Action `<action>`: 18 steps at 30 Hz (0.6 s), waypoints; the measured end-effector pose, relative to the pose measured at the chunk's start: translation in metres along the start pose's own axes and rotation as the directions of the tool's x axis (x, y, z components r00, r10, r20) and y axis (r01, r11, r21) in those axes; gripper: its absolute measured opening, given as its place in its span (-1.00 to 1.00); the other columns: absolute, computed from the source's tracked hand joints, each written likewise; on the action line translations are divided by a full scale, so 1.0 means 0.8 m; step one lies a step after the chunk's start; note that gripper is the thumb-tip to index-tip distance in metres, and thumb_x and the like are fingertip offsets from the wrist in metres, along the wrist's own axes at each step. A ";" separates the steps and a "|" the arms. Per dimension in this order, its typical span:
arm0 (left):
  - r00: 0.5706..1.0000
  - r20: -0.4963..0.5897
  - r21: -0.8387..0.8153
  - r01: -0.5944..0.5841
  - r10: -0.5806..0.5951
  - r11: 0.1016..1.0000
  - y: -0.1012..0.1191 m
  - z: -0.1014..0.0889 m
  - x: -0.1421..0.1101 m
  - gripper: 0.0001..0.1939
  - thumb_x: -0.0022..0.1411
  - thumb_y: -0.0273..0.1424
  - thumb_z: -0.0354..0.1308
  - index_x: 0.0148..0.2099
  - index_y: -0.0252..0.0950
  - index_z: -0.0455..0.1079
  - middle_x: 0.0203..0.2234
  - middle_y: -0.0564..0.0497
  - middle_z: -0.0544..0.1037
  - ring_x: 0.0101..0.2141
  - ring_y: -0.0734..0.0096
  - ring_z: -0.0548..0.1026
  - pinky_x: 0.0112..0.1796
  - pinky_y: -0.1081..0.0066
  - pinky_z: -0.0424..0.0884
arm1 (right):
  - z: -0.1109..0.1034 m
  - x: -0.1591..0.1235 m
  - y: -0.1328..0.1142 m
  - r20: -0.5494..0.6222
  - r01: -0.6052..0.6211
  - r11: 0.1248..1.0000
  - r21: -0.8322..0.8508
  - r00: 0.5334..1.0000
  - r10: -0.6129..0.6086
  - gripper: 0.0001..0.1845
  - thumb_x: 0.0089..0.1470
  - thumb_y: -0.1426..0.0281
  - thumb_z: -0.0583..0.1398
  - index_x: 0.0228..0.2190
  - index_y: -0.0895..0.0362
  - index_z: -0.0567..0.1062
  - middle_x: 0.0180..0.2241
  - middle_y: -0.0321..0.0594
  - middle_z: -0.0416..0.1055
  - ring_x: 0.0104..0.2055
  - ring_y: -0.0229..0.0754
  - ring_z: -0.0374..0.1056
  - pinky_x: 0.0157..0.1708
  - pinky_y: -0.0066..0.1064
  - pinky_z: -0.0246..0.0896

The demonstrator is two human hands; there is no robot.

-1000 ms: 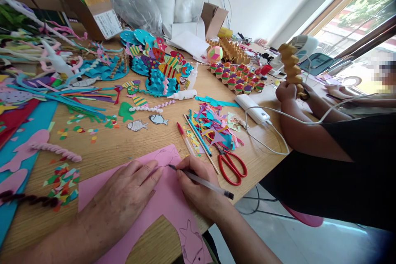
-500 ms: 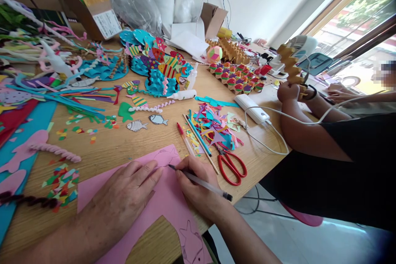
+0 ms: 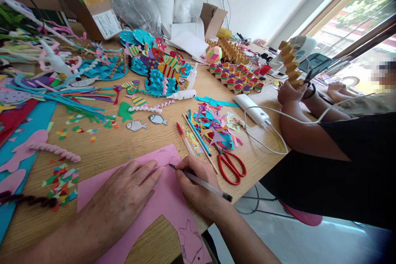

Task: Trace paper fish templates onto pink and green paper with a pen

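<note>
A sheet of pink paper [image 3: 167,198] lies at the table's front edge, with a large curved piece cut out of it. Flat across its left part rests my left hand [image 3: 128,185], fingers stretched out and slightly apart. My right hand [image 3: 196,185] grips a pen [image 3: 207,183] with a clear barrel and dark end; its tip touches the paper. Beside the tip is a drawn fish outline [image 3: 163,157], partly covered by my left fingers. Another drawn fish [image 3: 192,241] shows on the sheet's lower right corner.
Red-handled scissors [image 3: 230,167], a red pen [image 3: 185,138] and paper scraps [image 3: 213,126] lie beyond my right hand. A white power strip [image 3: 252,108] trails a cable. On the right, a person's hands [image 3: 291,93] hold an egg-carton strip [image 3: 289,64] and scissors. Decorated paper fish [image 3: 171,66] stand farther back.
My hands and the pen have hardly moved. At the right, the other person's hands and egg-carton strip have shifted slightly, with the scissors blades now showing more beside the strip.
</note>
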State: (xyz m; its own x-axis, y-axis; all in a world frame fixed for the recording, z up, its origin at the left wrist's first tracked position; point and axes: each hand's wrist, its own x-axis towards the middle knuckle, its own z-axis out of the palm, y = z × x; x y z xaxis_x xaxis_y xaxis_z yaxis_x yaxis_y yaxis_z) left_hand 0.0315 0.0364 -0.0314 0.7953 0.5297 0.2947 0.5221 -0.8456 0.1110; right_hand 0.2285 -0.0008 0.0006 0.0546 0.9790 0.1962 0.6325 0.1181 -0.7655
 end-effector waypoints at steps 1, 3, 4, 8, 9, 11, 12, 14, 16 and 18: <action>1.000 0.003 -0.001 0.000 0.000 1.000 0.000 0.000 0.000 -0.60 0.29 -0.60 -0.18 0.09 -0.32 0.31 -0.05 -0.06 0.46 -0.09 0.18 0.36 -0.09 0.18 0.34 | 0.000 0.000 -0.001 -0.001 -0.002 1.000 -0.003 1.000 0.002 -0.85 -0.11 0.58 0.10 -0.51 0.11 0.40 -0.59 -0.38 0.37 -0.55 -0.33 0.27 -0.50 -0.54 0.13; 1.000 0.013 0.001 0.001 -0.001 1.000 0.000 0.001 -0.001 -0.60 0.30 -0.60 -0.18 0.10 -0.31 0.31 -0.04 -0.06 0.46 -0.07 0.18 0.36 -0.08 0.17 0.33 | -0.001 0.001 -0.001 -0.006 -0.006 1.000 -0.006 1.000 0.006 -0.87 -0.10 0.57 0.10 -0.52 0.12 0.39 -0.61 -0.38 0.35 -0.56 -0.34 0.25 -0.51 -0.54 0.12; 1.000 0.013 0.002 0.000 0.000 1.000 0.000 0.001 -0.001 -0.59 0.30 -0.60 -0.18 0.10 -0.31 0.31 -0.04 -0.05 0.46 -0.07 0.18 0.36 -0.08 0.18 0.33 | -0.001 0.001 -0.001 -0.008 -0.007 1.000 -0.005 1.000 0.007 -0.88 -0.09 0.56 0.10 -0.52 0.12 0.39 -0.62 -0.39 0.34 -0.57 -0.34 0.25 -0.52 -0.54 0.12; 1.000 -0.001 -0.002 0.004 -0.004 1.000 0.000 0.002 -0.001 -0.58 0.29 -0.62 -0.19 0.08 -0.29 0.32 -0.05 -0.05 0.47 -0.07 0.22 0.37 -0.08 0.21 0.34 | 0.002 0.000 0.002 -0.010 -0.010 1.000 -0.014 1.000 0.010 -0.86 -0.10 0.57 0.10 -0.51 0.11 0.40 -0.59 -0.37 0.38 -0.55 -0.32 0.26 -0.51 -0.53 0.13; 1.000 -0.011 -0.005 0.001 -0.001 1.000 0.001 0.002 0.000 -0.59 0.30 -0.61 -0.19 0.07 -0.30 0.34 -0.06 -0.05 0.48 -0.07 0.22 0.38 -0.08 0.21 0.34 | 0.002 0.000 0.003 -0.011 -0.007 1.000 -0.016 1.000 0.007 -0.85 -0.11 0.57 0.10 -0.50 0.10 0.40 -0.58 -0.36 0.39 -0.54 -0.32 0.27 -0.50 -0.53 0.14; 1.000 -0.026 -0.005 -0.007 0.007 1.000 0.001 0.001 0.001 -0.61 0.31 -0.59 -0.19 0.05 -0.31 0.36 -0.07 -0.06 0.49 -0.09 0.21 0.38 -0.09 0.20 0.35 | 0.002 -0.001 0.004 -0.013 -0.005 1.000 -0.013 1.000 0.005 -0.84 -0.12 0.58 0.10 -0.49 0.10 0.40 -0.57 -0.36 0.40 -0.53 -0.32 0.28 -0.49 -0.53 0.14; 0.999 -0.030 -0.004 -0.012 0.012 1.000 0.001 0.000 0.002 -0.61 0.31 -0.58 -0.19 0.05 -0.32 0.36 -0.08 -0.06 0.49 -0.10 0.20 0.39 -0.10 0.19 0.35 | 0.002 -0.001 0.004 -0.013 -0.009 1.000 -0.008 1.000 0.009 -0.85 -0.12 0.58 0.10 -0.50 0.10 0.40 -0.57 -0.36 0.39 -0.53 -0.32 0.28 -0.49 -0.53 0.14; 0.999 -0.030 0.000 -0.013 0.013 1.000 0.000 -0.001 0.002 -0.62 0.32 -0.58 -0.18 0.05 -0.33 0.36 -0.07 -0.07 0.49 -0.10 0.19 0.38 -0.10 0.19 0.36 | 0.000 0.000 0.002 -0.008 -0.034 0.999 0.010 0.999 0.034 -0.87 -0.12 0.57 0.10 -0.52 0.10 0.38 -0.59 -0.38 0.36 -0.54 -0.32 0.26 -0.50 -0.53 0.13; 1.000 -0.028 -0.002 -0.014 0.014 1.000 0.000 -0.001 0.002 -0.62 0.31 -0.59 -0.18 0.05 -0.33 0.36 -0.07 -0.07 0.48 -0.10 0.20 0.38 -0.10 0.19 0.35 | -0.003 0.002 -0.001 -0.002 -0.072 0.997 0.040 0.997 0.072 -0.89 -0.11 0.54 0.10 -0.54 0.10 0.37 -0.61 -0.39 0.32 -0.55 -0.32 0.23 -0.51 -0.52 0.11; 1.000 -0.024 -0.006 -0.016 0.016 1.000 -0.001 -0.001 0.001 -0.62 0.30 -0.60 -0.17 0.06 -0.33 0.35 -0.07 -0.07 0.48 -0.09 0.20 0.38 -0.09 0.20 0.35 | -0.005 0.003 -0.003 0.000 -0.114 0.990 0.079 0.993 0.115 -0.91 -0.09 0.50 0.09 -0.55 0.11 0.37 -0.62 -0.37 0.31 -0.55 -0.31 0.20 -0.53 -0.51 0.09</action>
State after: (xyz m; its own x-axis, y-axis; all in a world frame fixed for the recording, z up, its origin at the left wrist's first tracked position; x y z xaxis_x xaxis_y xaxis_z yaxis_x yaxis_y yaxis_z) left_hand 0.0319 0.0372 -0.0304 0.7960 0.5142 0.3193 0.5070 -0.8546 0.1123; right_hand 0.2304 0.0010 0.0054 0.1268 0.9861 0.1074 0.5593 0.0183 -0.8288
